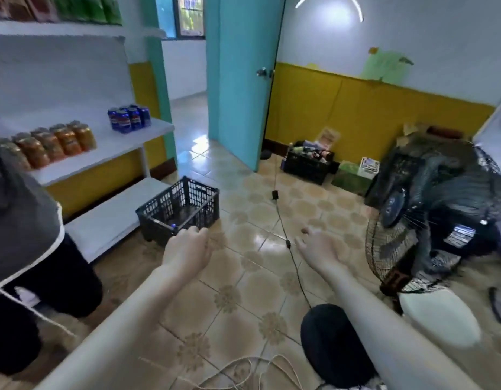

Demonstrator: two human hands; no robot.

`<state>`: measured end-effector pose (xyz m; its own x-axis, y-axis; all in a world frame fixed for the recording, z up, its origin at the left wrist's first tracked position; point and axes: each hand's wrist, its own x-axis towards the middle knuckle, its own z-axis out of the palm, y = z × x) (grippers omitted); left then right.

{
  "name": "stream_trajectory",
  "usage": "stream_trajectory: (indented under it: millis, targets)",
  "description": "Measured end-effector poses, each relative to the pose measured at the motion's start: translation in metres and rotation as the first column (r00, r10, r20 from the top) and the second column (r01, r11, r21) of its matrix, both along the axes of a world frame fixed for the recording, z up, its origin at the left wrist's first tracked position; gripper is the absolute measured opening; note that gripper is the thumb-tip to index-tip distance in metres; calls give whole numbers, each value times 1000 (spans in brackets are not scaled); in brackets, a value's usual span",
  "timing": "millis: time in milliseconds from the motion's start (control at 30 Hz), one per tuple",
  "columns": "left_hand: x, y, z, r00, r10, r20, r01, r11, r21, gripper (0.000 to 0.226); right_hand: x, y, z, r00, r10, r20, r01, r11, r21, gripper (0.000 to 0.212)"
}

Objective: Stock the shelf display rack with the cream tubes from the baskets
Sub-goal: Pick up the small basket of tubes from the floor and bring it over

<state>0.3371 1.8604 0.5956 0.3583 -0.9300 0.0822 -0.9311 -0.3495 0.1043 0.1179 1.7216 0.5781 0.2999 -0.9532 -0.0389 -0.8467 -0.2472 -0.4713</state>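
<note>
A black plastic basket (178,207) stands on the tiled floor beside the white shelf rack (108,215). It looks nearly empty; a small blue-tipped item shows at its near rim. My left hand (187,247) hovers just in front of the basket with fingers loosely curled, holding nothing. Over the floor to the right, my right hand (316,249) is relaxed and empty. A second black basket (308,164) with several tubes and bottles sits far off against the yellow wall. No cream tubes are plainly visible on the rack.
Orange jars (55,142) and blue cans (129,116) stand on the rack's middle shelf. A person in grey and black crouches at left (24,235). A floor fan (429,220) fills the right side. A black cable (288,243) runs across the floor; a teal door (238,80) stands open.
</note>
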Motion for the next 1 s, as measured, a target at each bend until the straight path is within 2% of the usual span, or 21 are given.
stream_trajectory:
  millis: [167,300,467,667,800,1000]
  targets:
    - [5,-77,-8,982,-185,26,183,981,64,28,-15,-41,3,984,-176,-5,176,984,-18,37]
    - [7,-146,-16,956,-291,30,288,955,63,28,-12,-91,1,967,-254,-13,254,967,-30,31]
    - [24,-251,-28,936,-350,29,348,935,71,33,10,-177,-6,952,-307,-4,307,951,-41,33]
    - [32,-409,-15,918,-373,-134,379,925,20,32,20,-314,10,935,-354,23,355,935,-24,30]
    - [30,-491,1,895,-420,-152,424,906,-12,30,26,-393,21,931,-364,10,364,931,-38,30]
    - [36,-624,-16,874,-432,-222,436,899,-36,30,29,-516,18,927,-376,-3,375,926,-51,32]
